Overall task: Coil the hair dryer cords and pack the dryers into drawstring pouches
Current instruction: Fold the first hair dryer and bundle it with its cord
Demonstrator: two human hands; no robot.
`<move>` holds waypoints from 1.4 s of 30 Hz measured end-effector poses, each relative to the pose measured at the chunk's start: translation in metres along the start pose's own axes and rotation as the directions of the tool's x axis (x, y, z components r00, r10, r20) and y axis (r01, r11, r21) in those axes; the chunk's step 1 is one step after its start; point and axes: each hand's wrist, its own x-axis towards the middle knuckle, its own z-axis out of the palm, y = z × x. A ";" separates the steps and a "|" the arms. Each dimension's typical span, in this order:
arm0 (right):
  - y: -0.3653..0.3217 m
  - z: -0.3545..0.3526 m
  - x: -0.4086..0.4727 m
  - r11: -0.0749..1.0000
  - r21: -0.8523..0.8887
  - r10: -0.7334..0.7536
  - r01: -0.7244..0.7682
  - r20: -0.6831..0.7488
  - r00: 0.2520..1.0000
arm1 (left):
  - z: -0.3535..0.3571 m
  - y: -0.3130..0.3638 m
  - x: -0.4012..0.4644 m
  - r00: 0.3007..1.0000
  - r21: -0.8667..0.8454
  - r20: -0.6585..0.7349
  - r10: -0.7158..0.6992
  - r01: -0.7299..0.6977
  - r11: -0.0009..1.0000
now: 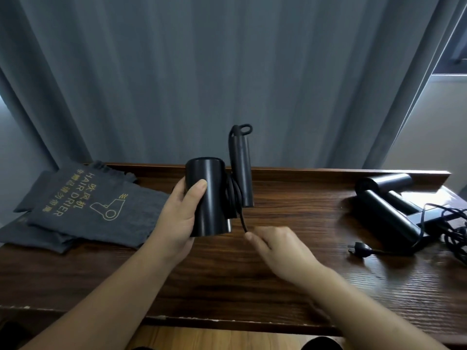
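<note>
Left hand (180, 218) gripping black cylindrical hair dryer (207, 198) above dark wooden table (227, 281), right hand (280, 248) pinching its black cord (241, 218), grey printed drawstring pouches (93, 210) at left edge, more black dryers (386, 210) far right

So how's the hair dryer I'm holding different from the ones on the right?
The held dryer is up off the table in the left hand, its cord wound round it. The dryers on the right lie on the table with cords loose and tangled. All are black.

Grey pleated curtain (227, 72), dark wooden table (227, 279), daylit window (452, 59) at right
</note>
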 end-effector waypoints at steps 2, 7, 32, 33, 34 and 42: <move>-0.010 0.004 -0.008 0.997 -0.042 -0.058 0.059 0.024 0.998 | -0.001 -0.007 0.002 0.995 0.065 -0.093 0.034 -0.028 0.998; -0.025 0.002 -0.017 0.933 -0.312 -0.156 0.179 0.096 0.983 | -0.006 -0.024 -0.003 0.976 0.398 -0.107 0.188 -0.131 0.908; -0.024 -0.087 0.007 0.863 -0.308 -0.334 0.401 0.248 0.909 | -0.033 0.011 -0.010 0.808 0.718 0.477 -0.346 -0.130 0.684; -0.024 -0.088 0.007 0.880 -0.264 -0.336 0.394 0.241 0.911 | -0.035 0.013 -0.011 0.789 0.701 0.502 -0.353 -0.131 0.701; -0.024 -0.090 0.006 0.904 -0.209 -0.324 0.373 0.234 0.917 | -0.036 0.014 -0.011 0.776 0.681 0.521 -0.356 -0.127 0.721; -0.010 -0.095 0.016 0.906 0.423 -0.219 -0.037 0.540 0.812 | -0.035 0.006 -0.014 0.658 0.474 0.638 -0.401 0.075 0.877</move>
